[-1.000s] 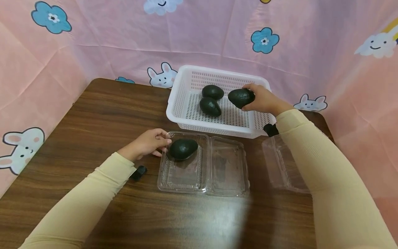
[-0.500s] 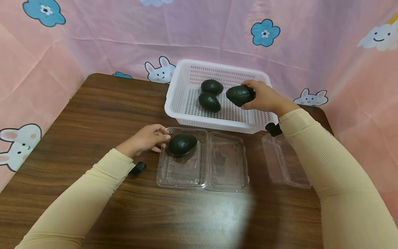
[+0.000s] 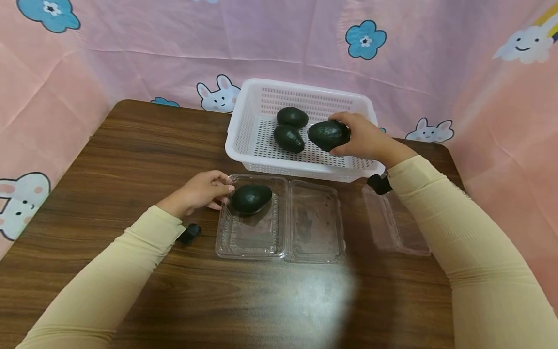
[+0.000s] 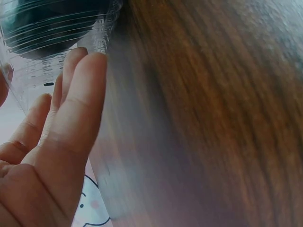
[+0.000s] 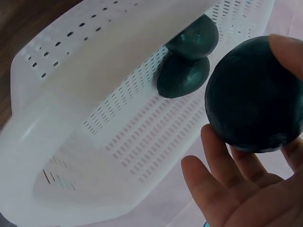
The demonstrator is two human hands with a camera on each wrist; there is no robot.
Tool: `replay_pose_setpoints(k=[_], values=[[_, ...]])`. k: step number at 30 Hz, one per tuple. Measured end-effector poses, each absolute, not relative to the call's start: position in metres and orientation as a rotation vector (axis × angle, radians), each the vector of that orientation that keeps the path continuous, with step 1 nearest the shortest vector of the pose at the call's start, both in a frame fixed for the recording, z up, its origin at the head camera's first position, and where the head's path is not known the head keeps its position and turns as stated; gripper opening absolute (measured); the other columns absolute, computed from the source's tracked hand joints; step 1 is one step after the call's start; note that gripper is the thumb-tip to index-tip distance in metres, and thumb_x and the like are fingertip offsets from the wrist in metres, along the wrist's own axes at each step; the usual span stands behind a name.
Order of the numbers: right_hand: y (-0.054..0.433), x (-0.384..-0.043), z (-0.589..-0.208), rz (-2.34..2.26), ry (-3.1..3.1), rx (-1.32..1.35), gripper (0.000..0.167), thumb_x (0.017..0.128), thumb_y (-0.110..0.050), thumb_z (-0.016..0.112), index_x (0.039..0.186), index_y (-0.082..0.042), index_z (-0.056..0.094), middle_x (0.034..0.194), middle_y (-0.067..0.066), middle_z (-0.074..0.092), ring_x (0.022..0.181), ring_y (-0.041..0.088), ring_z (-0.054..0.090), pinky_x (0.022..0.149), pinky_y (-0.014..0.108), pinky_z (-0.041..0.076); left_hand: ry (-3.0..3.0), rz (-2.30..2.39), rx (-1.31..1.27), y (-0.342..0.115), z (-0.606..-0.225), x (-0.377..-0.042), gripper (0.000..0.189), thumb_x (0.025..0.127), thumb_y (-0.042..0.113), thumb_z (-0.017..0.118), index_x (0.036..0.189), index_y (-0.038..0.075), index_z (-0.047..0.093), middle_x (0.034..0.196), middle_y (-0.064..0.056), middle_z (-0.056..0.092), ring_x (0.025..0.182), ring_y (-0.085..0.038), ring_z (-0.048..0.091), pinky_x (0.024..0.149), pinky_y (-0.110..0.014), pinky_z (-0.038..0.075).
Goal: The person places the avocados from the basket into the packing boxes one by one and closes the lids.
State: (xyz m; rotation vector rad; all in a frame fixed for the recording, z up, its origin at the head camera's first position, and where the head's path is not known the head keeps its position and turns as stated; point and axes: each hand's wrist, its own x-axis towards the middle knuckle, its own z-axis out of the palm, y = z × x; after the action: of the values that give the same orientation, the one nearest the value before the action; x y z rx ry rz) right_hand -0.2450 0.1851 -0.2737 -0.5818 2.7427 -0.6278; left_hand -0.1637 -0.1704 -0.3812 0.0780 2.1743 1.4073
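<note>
My right hand (image 3: 360,135) grips a dark green avocado (image 3: 329,135) over the right part of a white perforated basket (image 3: 305,170). In the right wrist view, the thumb and fingers surround that avocado (image 5: 255,94). Two more avocados (image 3: 288,138) lie touching on the basket floor. Closer to me is an opened clear plastic clamshell container (image 3: 255,245), with one avocado (image 3: 251,199) in the far part of its left half. My left hand (image 3: 202,192) holds that container's far left corner, thumb at the rim. In the left wrist view, its fingers (image 4: 78,104) lie along the outer wall.
Another clear plastic container (image 3: 392,228) lies on the right, partly hidden under the right sleeve (image 3: 453,232). All stands on a brown wooden table (image 3: 244,305), with a printed pink cloth (image 3: 279,39) hanging behind and at the sides.
The held avocado has come slightly toward the basket's front side. The left hand stays at the container's corner. The head view has shifted a little, so everything sits higher and further left.
</note>
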Motion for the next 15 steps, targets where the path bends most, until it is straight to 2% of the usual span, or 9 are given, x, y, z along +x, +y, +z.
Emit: replay_pose_setpoints(k=[6, 15], values=[[0.183, -0.237, -0.273, -0.67, 2.74, -0.577, 0.077, 0.079, -0.012, 0.078, 0.143, -0.003, 0.038, 0.137, 0.022, 0.042, 0.124, 0.036, 0.041, 0.098, 0.053, 0.042, 2.182, 1.401, 0.073, -0.172, -0.382, -0.164, 0.038, 0.101, 0.017, 0.052, 0.129, -0.007, 0.045, 0.123, -0.025, 0.058, 0.092, -0.021, 0.061, 0.074, -0.034, 0.057], [0.178, -0.222, -0.276, -0.781, 2.71, -0.718, 0.071, 0.076, -0.005, 0.079, 0.137, 0.002, 0.044, 0.132, 0.02, 0.05, 0.119, 0.033, 0.048, 0.1, 0.051, 0.042, 2.183, 1.411, 0.078, -0.171, -0.382, -0.163, 0.039, 0.101, 0.017, 0.052, 0.13, -0.008, 0.044, 0.125, -0.026, 0.057, 0.094, -0.022, 0.061, 0.074, -0.033, 0.057]])
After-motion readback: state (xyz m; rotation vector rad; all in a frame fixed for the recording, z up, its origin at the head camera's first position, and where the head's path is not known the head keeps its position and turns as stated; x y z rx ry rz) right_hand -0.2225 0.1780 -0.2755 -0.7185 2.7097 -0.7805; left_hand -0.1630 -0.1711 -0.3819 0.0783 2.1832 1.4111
